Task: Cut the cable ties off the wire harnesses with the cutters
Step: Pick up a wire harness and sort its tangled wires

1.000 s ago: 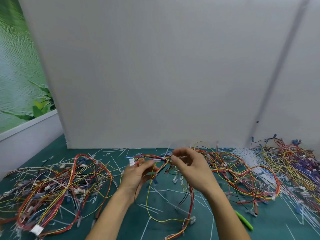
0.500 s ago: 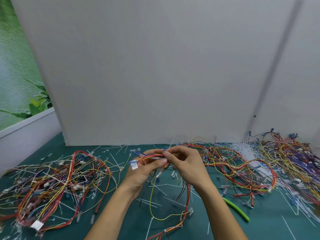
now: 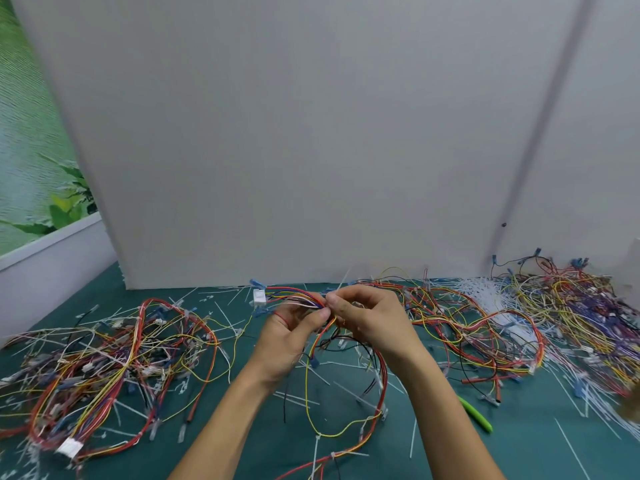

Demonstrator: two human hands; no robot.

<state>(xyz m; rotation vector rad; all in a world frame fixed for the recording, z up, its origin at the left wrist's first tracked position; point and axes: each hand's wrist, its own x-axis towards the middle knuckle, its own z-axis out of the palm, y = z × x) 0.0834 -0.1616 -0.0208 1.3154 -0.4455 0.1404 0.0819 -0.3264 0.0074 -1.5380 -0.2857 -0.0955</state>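
A wire harness (image 3: 349,403) of red, yellow, blue and black wires is lifted above the green table at the centre. My left hand (image 3: 292,332) grips its bundle just behind a white connector (image 3: 259,296). My right hand (image 3: 370,317) pinches the same bundle where the two hands meet, and a thin white cable tie (image 3: 343,280) sticks up from there. The harness's loose loops hang down to the mat. The cutters (image 3: 476,414), with green handles, lie on the table to the right of my right forearm, in neither hand.
One tangled harness pile (image 3: 104,358) lies at the left, another pile (image 3: 485,323) at the right, and a third heap (image 3: 581,306) at the far right. Cut white ties (image 3: 481,289) litter the green mat (image 3: 536,445). A grey panel (image 3: 311,133) stands behind.
Both hands have closed together on the bundle and lifted it slightly. The view has tilted a little, shifting the table contents in the frame.
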